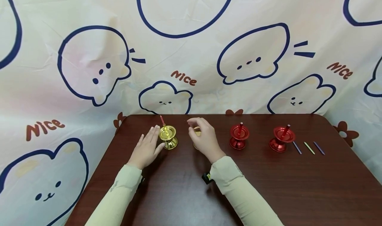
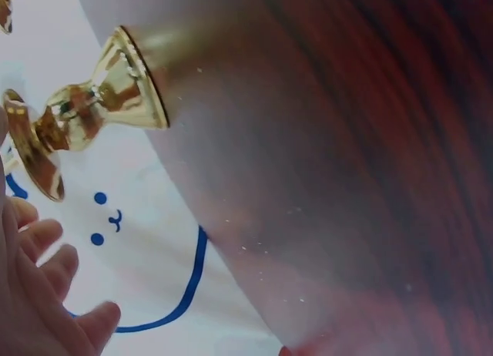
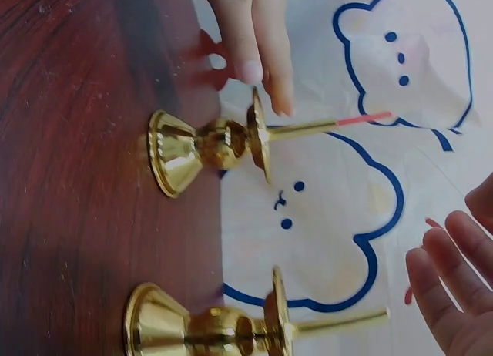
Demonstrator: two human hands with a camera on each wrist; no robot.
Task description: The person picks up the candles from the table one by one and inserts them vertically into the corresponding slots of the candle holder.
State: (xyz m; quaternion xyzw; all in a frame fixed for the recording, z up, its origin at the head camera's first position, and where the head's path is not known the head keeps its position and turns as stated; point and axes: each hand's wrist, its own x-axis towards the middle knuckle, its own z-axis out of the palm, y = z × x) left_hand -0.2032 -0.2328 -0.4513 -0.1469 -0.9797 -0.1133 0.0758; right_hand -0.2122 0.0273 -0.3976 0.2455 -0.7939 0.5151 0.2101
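A gold candle holder (image 1: 168, 142) stands upright at the left of the table; in the right wrist view, a thin red candle (image 3: 362, 119) sits in its tube. Beside it lies my left hand (image 1: 145, 148), fingers stretched out, tips close to the dish; whether they touch cannot be told. My right hand (image 1: 205, 137) hovers by a second gold holder (image 3: 231, 329), largely hidden behind it in the head view. This holder's tube (image 3: 343, 323) carries no visible candle. The right fingers (image 3: 454, 287) are loosely bent, apart from the tube, with nothing seen in them.
Two red candle holders, one nearer the middle (image 1: 238, 138) and one farther right (image 1: 280, 140), stand on the brown table (image 1: 256, 186). Right of them lie a blue stick (image 1: 297, 147), a green stick (image 1: 309, 148) and a purple stick (image 1: 319, 148). A printed cloth (image 1: 203, 53) hangs behind.
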